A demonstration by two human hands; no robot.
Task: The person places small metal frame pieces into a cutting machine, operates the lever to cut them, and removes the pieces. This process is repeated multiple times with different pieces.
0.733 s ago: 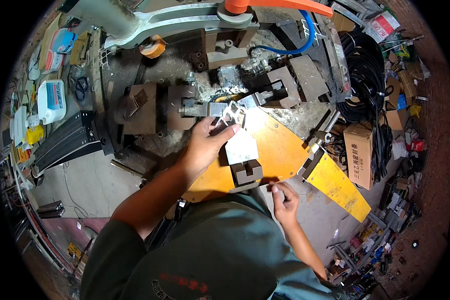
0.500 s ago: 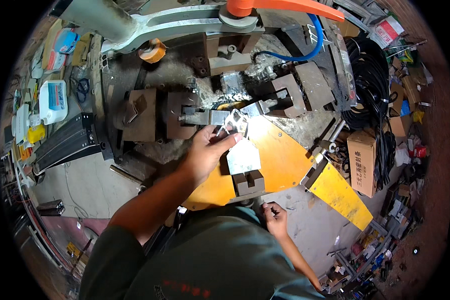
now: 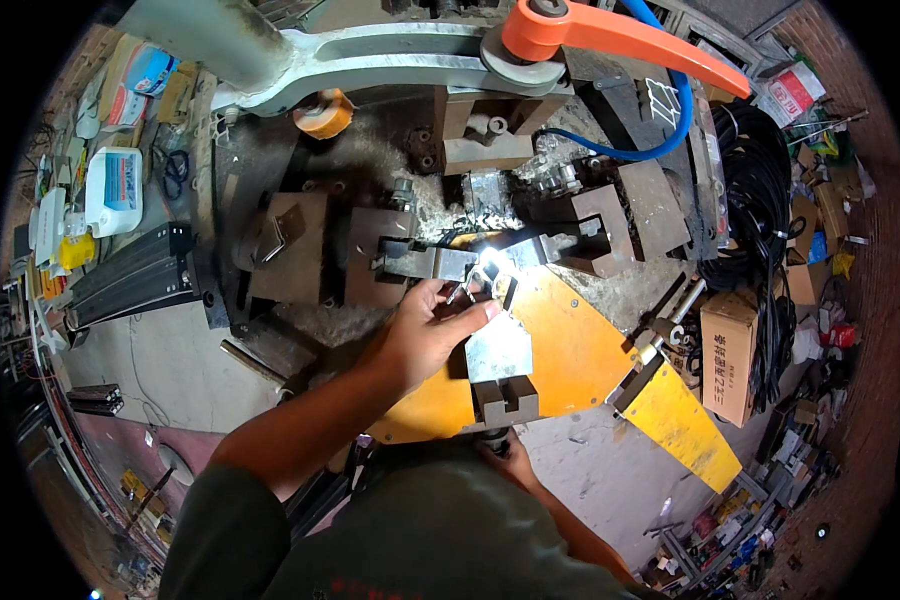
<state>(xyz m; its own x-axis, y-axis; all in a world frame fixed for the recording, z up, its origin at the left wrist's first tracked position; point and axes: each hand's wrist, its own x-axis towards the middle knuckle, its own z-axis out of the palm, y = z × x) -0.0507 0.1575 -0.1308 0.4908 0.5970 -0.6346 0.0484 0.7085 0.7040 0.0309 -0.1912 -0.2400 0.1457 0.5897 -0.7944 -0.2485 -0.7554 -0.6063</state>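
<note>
Near the middle of the machine, my left hand (image 3: 425, 335) is closed on a small shiny metal profile piece (image 3: 483, 283), thumb on the near side. Glare washes out part of the piece, which lies where several metal jaws meet. Directly in front is a pale metal block (image 3: 500, 350), its lower end in a dark slotted holder (image 3: 506, 400). Below the yellow plate's (image 3: 560, 340) front edge, my right hand (image 3: 513, 465) curls at a dark round part (image 3: 492, 438). My shirt and the edge hide some of its fingers, and I cannot make out exactly what they hold.
An orange lever (image 3: 630, 45) on a grey arm (image 3: 390, 65) spans the top, with a blue hose (image 3: 685, 110) beside it. Brown steel blocks (image 3: 375, 255) flank the centre. A yellow wing plate (image 3: 680, 425) juts out right, near a cardboard box (image 3: 728, 355) and coiled black strips (image 3: 755, 190).
My right hand has moved left and inward, to the round part under the front edge. My left hand keeps hold of the metal profile piece. The whole view has shifted slightly.
</note>
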